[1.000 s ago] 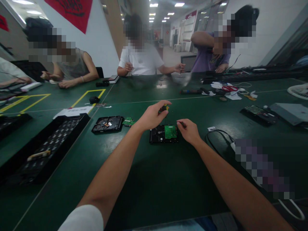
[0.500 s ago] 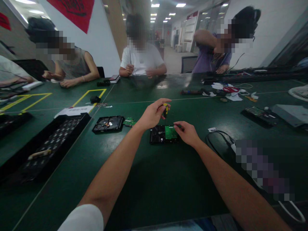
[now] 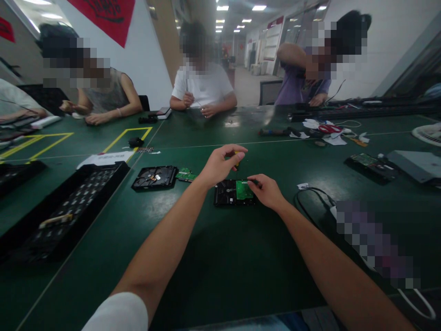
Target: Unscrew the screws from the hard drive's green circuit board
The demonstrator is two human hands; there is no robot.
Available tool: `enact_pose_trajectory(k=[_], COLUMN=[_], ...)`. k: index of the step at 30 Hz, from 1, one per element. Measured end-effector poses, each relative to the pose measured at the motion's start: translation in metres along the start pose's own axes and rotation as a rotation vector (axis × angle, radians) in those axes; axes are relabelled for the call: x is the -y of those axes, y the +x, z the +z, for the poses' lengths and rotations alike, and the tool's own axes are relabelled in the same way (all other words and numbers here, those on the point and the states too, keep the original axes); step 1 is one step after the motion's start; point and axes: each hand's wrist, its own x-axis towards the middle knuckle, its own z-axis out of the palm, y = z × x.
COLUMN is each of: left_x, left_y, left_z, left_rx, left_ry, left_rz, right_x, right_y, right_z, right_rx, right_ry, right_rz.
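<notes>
A black hard drive (image 3: 227, 193) with a green circuit board (image 3: 244, 189) lies on the green table (image 3: 223, 257) in front of me. My left hand (image 3: 220, 164) hovers just above its far edge, fingers closed on a small yellow-and-black screwdriver (image 3: 237, 159). My right hand (image 3: 267, 191) rests at the drive's right side, fingertips pinched at the circuit board's upper right corner; what they pinch is too small to make out.
A second opened hard drive (image 3: 154, 177) and a loose green board (image 3: 186, 174) lie to the left, beside a long black tray (image 3: 65, 207). A black cable (image 3: 310, 197) coils at the right. Three other people sit across the table. More drives and clutter (image 3: 372, 165) lie far right.
My right hand has moved left onto the circuit board's corner. My left hand with the screwdriver has stayed over the drive's far edge, shifting only slightly.
</notes>
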Motion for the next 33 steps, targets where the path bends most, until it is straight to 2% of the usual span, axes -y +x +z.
enact_pose_trajectory(k=[3,6,9,12,14,22,33], left_x=[-0.003,-0.007,-0.009,-0.009,-0.007,-0.002,-0.01], left_y=[0.0,0.0,0.0,0.001,0.001,0.0,-0.003], left_z=[0.0,0.001,0.002,0.002,0.002,-0.002,-0.007], left_rx=[0.019,0.007,0.005,0.01,0.005,0.026,0.044], left_ry=[-0.154,-0.28,-0.306,-0.277,-0.238,0.05,-0.014], left_rz=[-0.088,-0.174,-0.198,-0.179,-0.168,-0.035,-0.119], right_x=[0.0,0.003,0.008,0.016,0.02,0.018,0.009], right_y=[0.002,0.002,-0.002,-0.006,-0.007,-0.004,-0.003], right_z=[-0.001,-0.006,-0.012,-0.014,-0.013,-0.011,-0.025], right_rx=[0.006,0.033,0.158,0.32,0.376,0.337,0.433], right_ry=[-0.026,-0.041,-0.024,-0.023,-0.024,-0.011,0.173], right_rz=[0.015,-0.034,-0.112,-0.105,-0.114,-0.126,-0.13])
